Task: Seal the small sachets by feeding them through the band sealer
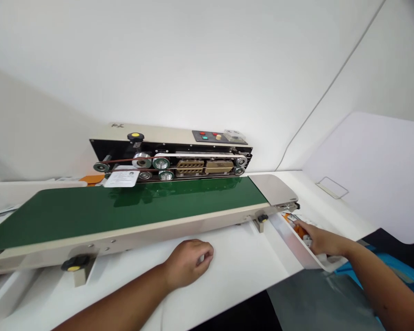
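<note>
My left hand (191,262) rests on the white tabletop in front of the conveyor, fingers curled in loosely with nothing seen in them. On the right, my right hand (322,239) reaches into a white bin (293,243), its fingers closed around an orange packet (299,230) with white and dark parts; the fingertips are partly hidden. A band sealing machine (169,147) stands behind the green conveyor belt (152,202). Near its left rollers, a small white printed packet (122,177) sticks out over the belt, its upper edge at the sealing bands.
Black adjusting knobs (75,263) jut from the conveyor's front. A metal end plate (273,188) overhangs the bin. Orange material (92,179) lies behind the belt at the left. Below the table's right edge are a grey sheet (320,299) and a blue container (396,266).
</note>
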`<control>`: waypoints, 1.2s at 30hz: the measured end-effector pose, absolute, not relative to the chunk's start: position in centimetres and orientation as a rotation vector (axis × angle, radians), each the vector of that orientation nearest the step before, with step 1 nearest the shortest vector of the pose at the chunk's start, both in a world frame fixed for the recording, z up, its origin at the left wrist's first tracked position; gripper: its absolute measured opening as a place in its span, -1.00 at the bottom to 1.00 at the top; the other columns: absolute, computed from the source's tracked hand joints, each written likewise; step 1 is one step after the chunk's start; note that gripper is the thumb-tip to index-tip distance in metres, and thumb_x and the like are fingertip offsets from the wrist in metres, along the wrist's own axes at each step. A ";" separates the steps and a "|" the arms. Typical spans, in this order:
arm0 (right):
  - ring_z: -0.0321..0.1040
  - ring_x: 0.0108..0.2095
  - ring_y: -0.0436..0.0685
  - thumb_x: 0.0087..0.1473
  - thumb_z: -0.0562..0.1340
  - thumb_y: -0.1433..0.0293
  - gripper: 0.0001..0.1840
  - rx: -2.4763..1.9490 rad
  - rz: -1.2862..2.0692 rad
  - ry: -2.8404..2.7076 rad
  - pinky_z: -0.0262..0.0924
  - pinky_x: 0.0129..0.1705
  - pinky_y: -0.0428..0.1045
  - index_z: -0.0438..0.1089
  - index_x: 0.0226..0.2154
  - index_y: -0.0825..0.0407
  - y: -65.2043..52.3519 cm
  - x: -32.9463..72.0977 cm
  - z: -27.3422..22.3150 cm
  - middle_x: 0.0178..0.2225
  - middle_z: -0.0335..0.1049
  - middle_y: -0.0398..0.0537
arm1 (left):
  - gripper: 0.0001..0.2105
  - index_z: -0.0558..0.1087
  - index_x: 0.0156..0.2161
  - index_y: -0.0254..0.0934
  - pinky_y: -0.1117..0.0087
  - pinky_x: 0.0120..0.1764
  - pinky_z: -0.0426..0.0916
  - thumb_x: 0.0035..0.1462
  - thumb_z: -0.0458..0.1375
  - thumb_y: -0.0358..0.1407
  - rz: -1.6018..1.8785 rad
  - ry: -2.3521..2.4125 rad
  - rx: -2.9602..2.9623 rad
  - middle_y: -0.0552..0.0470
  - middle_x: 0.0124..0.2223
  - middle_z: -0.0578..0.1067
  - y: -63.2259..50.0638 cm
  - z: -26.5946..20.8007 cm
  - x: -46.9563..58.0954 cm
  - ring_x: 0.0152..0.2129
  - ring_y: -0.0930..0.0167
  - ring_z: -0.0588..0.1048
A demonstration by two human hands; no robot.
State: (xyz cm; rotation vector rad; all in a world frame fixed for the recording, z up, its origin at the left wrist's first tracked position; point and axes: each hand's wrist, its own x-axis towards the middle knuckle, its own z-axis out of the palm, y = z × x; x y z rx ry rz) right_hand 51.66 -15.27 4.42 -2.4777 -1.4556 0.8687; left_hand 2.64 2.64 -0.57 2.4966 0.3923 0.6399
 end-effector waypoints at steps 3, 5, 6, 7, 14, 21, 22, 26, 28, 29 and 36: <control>0.41 0.03 0.47 -0.41 0.34 0.38 0.09 -2.488 0.946 -1.458 0.27 0.09 0.17 0.24 0.31 -0.06 -14.6 51.3 4.6 0.06 0.49 0.12 | -0.86 0.41 -0.29 -0.19 0.46 -0.37 0.25 0.16 0.06 -0.48 0.623 0.391 2.506 0.11 -0.39 0.52 2.7 -0.5 2.5 -0.48 0.43 0.45; 0.41 0.02 0.47 -0.43 0.34 0.41 0.00 -2.448 0.989 -1.482 0.28 0.06 0.15 0.35 0.22 -0.06 -14.0 51.3 4.8 -0.01 0.53 0.08 | -0.86 0.41 -0.29 -0.20 0.46 -0.37 0.25 0.17 0.05 -0.47 0.609 0.393 2.505 0.10 -0.39 0.51 2.8 -0.4 2.5 -0.47 0.43 0.45; 0.40 0.02 0.48 -0.44 0.34 0.42 -0.04 -2.428 1.005 -1.499 0.28 0.06 0.16 0.39 0.17 -0.05 -13.7 51.2 4.9 -0.01 0.54 0.08 | -0.86 0.42 -0.29 -0.20 0.46 -0.37 0.25 0.18 0.05 -0.47 0.604 0.394 2.504 0.10 -0.39 0.51 2.8 -0.4 2.5 -0.47 0.43 0.45; 0.39 0.04 0.49 -0.45 0.34 0.43 -0.07 -2.411 1.017 -1.520 0.27 0.07 0.16 0.43 0.13 -0.04 -13.4 51.2 4.9 -0.01 0.54 0.08 | -0.85 0.42 -0.29 -0.20 0.46 -0.37 0.25 0.19 0.05 -0.47 0.600 0.395 2.502 0.10 -0.39 0.50 2.9 -0.4 2.6 -0.47 0.43 0.45; 0.35 0.13 0.45 -0.33 0.33 0.35 -0.16 -2.344 1.053 -1.532 0.22 0.17 0.14 0.42 0.13 0.01 -12.9 50.5 5.0 0.08 0.49 0.05 | -0.84 0.42 -0.31 -0.20 0.45 -0.36 0.25 0.25 0.02 -0.43 0.549 0.412 2.498 0.09 -0.40 0.48 3.1 -0.3 2.7 -0.46 0.41 0.44; 0.48 -0.03 0.42 -0.41 0.42 0.38 0.21 -2.377 1.361 -1.373 0.42 -0.14 0.11 0.11 0.37 -0.11 -14.3 51.2 6.6 0.21 0.37 0.08 | -0.86 0.42 -0.30 -0.20 0.45 -0.38 0.26 0.27 0.03 -0.39 0.450 0.461 2.476 0.08 -0.40 0.47 3.7 -0.5 2.6 -0.47 0.41 0.43; 0.49 -0.04 0.42 -0.40 0.42 0.36 0.21 -2.371 1.371 -1.383 0.42 -0.14 0.11 0.11 0.37 -0.13 -14.3 51.2 6.6 0.19 0.38 0.07 | -0.86 0.42 -0.29 -0.20 0.45 -0.38 0.26 0.27 0.03 -0.39 0.443 0.469 2.472 0.08 -0.39 0.47 3.7 -0.5 2.6 -0.47 0.41 0.43; 0.27 0.21 0.50 -0.37 0.46 0.33 0.16 -2.317 1.161 -1.579 0.21 0.20 0.16 0.20 0.34 -0.01 -14.4 51.1 6.7 0.26 0.32 0.12 | -0.87 0.41 -0.29 -0.20 0.46 -0.40 0.26 0.25 0.03 -0.40 0.433 0.470 2.460 0.08 -0.39 0.47 3.9 -0.6 2.7 -0.48 0.41 0.44; 0.16 0.28 0.52 -0.30 0.48 0.26 0.13 -2.332 1.058 -1.597 0.09 0.30 0.18 0.19 0.35 0.03 -14.8 51.1 7.0 0.30 0.27 0.12 | -0.87 0.41 -0.30 -0.20 0.47 -0.41 0.26 0.26 0.03 -0.39 0.434 0.462 2.460 0.09 -0.39 0.47 3.9 -0.5 2.7 -0.48 0.41 0.44; 0.16 0.29 0.52 -0.26 0.47 0.22 0.11 -2.334 1.026 -1.580 0.07 0.31 0.19 0.18 0.36 0.03 -15.1 51.2 7.2 0.30 0.27 0.11 | -0.87 0.40 -0.30 -0.19 0.47 -0.41 0.26 0.26 0.03 -0.39 0.433 0.459 2.461 0.09 -0.39 0.47 4.0 -0.5 2.7 -0.48 0.41 0.44; 0.30 0.19 0.46 -0.07 0.39 0.03 -0.04 -2.318 0.891 -1.370 0.24 0.19 0.12 0.21 0.32 -0.02 -16.3 51.2 7.5 0.28 0.30 0.09 | -0.84 0.41 -0.29 -0.19 0.47 -0.40 0.28 0.29 0.00 -0.37 0.455 0.472 2.466 0.09 -0.40 0.47 4.0 -0.4 2.8 -0.48 0.41 0.45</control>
